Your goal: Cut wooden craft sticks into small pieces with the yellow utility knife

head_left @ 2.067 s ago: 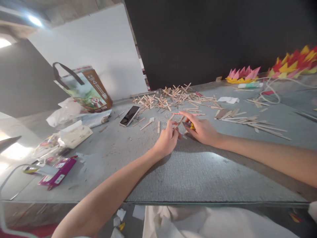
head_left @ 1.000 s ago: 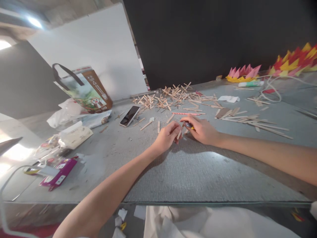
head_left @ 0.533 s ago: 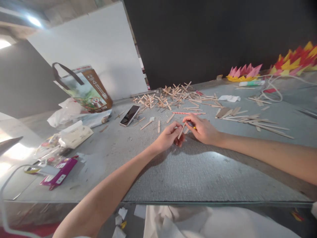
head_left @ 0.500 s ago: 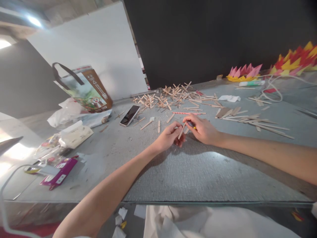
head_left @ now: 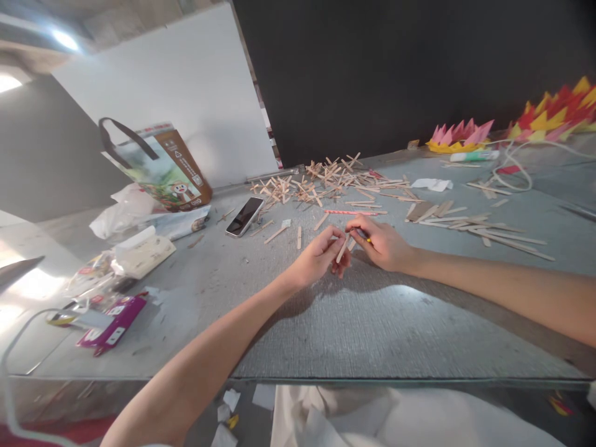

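Observation:
My left hand [head_left: 320,254] is closed around a flat wooden craft stick [head_left: 343,249], which slants up toward my right fingers. My right hand [head_left: 385,246] is pinched at the stick's upper end. A slim tool with a yellow end [head_left: 369,240] pokes out of the right grip; fingers cover most of it, so its kind is unclear. Part of another wooden stick shows just beneath the hands. Beyond them lies a red-and-white striped strip [head_left: 350,213]. One loose stick [head_left: 299,237] rests left of the hands.
A heap of crossed sticks [head_left: 333,174] lies at the back, with more loose sticks [head_left: 479,226] to the right. A phone [head_left: 244,216], a shopping bag [head_left: 177,167] and a purple-sided power strip [head_left: 114,324] are on the left. Folded-paper flowers [head_left: 459,138] stand at the back right.
My right fingers have shifted slightly at the stick's upper end, and less of the yellow-ended tool shows. The left hand stays nearly in place with the stick.

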`<action>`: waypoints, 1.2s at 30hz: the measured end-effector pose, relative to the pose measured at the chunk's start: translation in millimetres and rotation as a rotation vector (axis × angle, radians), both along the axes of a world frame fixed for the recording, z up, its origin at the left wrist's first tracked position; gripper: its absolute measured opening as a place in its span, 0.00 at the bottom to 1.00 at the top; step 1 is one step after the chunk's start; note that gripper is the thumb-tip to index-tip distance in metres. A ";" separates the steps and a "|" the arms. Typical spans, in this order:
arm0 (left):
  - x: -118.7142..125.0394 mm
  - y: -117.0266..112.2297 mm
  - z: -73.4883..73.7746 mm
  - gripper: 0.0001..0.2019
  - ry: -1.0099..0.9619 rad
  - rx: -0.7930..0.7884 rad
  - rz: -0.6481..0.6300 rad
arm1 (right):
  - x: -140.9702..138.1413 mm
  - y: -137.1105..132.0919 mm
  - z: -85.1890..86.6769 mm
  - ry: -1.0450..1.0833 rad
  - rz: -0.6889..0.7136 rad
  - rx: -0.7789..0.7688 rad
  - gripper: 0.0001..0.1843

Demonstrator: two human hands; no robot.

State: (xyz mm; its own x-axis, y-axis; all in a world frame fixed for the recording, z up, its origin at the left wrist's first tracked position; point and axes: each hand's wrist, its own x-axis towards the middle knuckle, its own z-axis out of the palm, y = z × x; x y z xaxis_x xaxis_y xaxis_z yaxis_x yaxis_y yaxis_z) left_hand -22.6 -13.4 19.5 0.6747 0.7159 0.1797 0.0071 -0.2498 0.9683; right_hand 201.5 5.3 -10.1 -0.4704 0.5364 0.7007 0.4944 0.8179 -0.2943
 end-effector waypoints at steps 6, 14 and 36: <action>3.0 -4.4 2.4 0.15 0.001 0.016 0.010 | -0.7 -0.6 1.4 -0.010 -0.003 0.013 0.08; 4.1 -9.8 5.3 0.16 -0.029 0.002 0.034 | -0.5 -1.6 2.1 -0.008 -0.002 0.001 0.09; -2.8 -10.7 29.2 0.18 -0.256 -0.115 -0.043 | 0.4 -1.3 5.6 0.155 -0.040 -0.049 0.12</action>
